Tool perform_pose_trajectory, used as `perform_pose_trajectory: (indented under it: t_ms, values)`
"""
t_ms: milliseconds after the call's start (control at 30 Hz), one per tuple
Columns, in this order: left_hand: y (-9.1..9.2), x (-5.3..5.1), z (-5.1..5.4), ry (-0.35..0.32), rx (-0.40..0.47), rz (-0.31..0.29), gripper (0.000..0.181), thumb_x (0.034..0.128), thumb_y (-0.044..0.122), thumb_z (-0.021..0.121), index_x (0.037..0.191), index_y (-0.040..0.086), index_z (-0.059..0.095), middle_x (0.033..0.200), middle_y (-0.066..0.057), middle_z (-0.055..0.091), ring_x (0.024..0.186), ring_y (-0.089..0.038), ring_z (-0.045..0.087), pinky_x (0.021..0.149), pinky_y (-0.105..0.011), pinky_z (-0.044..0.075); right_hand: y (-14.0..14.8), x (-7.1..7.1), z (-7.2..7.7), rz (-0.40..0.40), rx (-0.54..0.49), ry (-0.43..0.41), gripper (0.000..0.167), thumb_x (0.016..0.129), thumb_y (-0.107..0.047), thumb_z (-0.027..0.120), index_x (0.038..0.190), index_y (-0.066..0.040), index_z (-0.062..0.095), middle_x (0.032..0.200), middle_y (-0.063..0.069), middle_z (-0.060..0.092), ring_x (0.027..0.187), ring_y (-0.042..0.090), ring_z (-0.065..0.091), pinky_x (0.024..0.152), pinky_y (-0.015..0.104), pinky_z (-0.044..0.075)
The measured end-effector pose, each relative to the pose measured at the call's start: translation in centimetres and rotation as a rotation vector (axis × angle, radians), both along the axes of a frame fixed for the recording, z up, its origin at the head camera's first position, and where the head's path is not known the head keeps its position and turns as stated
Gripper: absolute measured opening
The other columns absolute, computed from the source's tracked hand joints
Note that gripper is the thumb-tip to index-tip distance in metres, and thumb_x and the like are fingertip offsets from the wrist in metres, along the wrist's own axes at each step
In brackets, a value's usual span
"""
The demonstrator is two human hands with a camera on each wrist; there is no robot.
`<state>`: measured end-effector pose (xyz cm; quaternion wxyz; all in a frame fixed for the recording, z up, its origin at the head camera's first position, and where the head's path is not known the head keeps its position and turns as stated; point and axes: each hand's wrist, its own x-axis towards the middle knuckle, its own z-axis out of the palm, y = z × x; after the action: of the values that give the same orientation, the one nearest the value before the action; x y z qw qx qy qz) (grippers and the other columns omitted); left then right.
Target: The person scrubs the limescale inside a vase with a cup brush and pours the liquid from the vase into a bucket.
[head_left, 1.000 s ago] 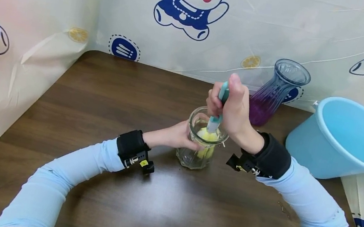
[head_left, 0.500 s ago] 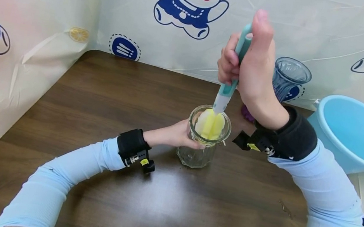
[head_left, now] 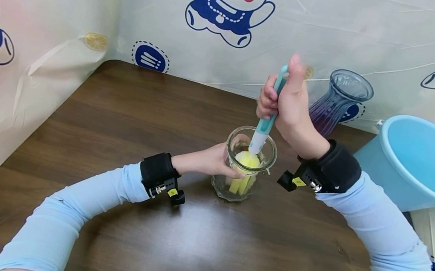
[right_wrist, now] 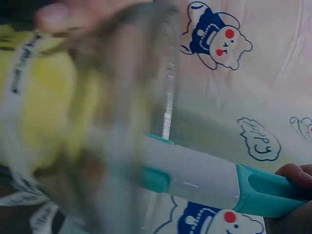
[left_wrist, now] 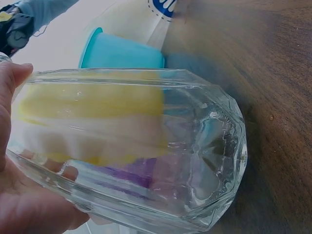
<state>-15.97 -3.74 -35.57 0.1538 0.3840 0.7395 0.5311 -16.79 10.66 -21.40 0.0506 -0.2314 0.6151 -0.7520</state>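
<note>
The brush [head_left: 260, 138] is standing head-down in the jar [head_left: 227, 192], the vase [head_left: 345, 94] is sitting behind them to the right, and the bucket [head_left: 396, 169] is sitting farther right, by the table's [head_left: 141, 110] edge.

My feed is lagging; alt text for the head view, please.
A left hand grips a clear glass jar while the right hand holds a teal brush handle, its yellow-and-white sponge inside the jar. To the right are a blue-purple vase and a light blue bucket; a brown table lies beneath.
</note>
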Motion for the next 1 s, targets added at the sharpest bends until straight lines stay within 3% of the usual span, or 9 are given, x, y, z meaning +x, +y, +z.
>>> perform_pose_trajectory:
  t_ms: [233,500,733,1000]
  values:
    - [0.1,0.0,-0.1,0.014,0.014,0.005,0.072,0.0724,0.004,0.072,0.128,-0.002,0.027,0.129,-0.02,0.038,0.119,-0.029,0.04,0.098,-0.043,0.035,0.3,0.6,-3.3,0.004,0.021,0.013,0.057,0.096,-0.038,0.009,0.051,-0.013,0.032,0.044,-0.003,0.028,0.037,0.013,0.021,0.037,0.026,0.021]
    - [0.2,0.0,-0.2,0.01,0.016,0.011,0.072,0.0724,0.004,0.072,0.128,-0.002,0.026,0.131,-0.021,0.037,0.119,-0.032,0.041,0.098,-0.046,0.034,1.0,0.5,-4.4,-0.004,-0.037,0.03,0.058,0.097,-0.046,0.016,0.054,-0.011,0.032,0.046,-0.003,0.028,0.038,0.013,0.022,0.038,0.024,0.023]
    - [0.1,0.0,-0.3,0.019,0.037,0.008,0.071,0.0714,0.002,0.072,0.126,-0.003,0.026,0.13,-0.022,0.038,0.12,-0.037,0.04,0.099,-0.047,0.034,1.4,0.7,-3.4,-0.012,-0.043,-0.021,0.059,0.096,-0.048,0.014,0.053,-0.013,0.033,0.046,-0.002,0.027,0.04,0.013,0.024,0.041,0.025,0.021]
    - [0.1,0.1,-0.1,-0.007,0.028,0.004,0.07,0.0717,0.001,0.072,0.125,0.002,0.026,0.123,-0.018,0.041,0.109,-0.025,0.046,0.091,-0.028,0.038,2.4,0.5,0.0,-0.024,-0.151,-0.046,0.062,0.094,-0.048,0.004,0.051,-0.013,0.032,0.046,0.0,0.025,0.042,0.016,0.02,0.044,0.028,0.017]
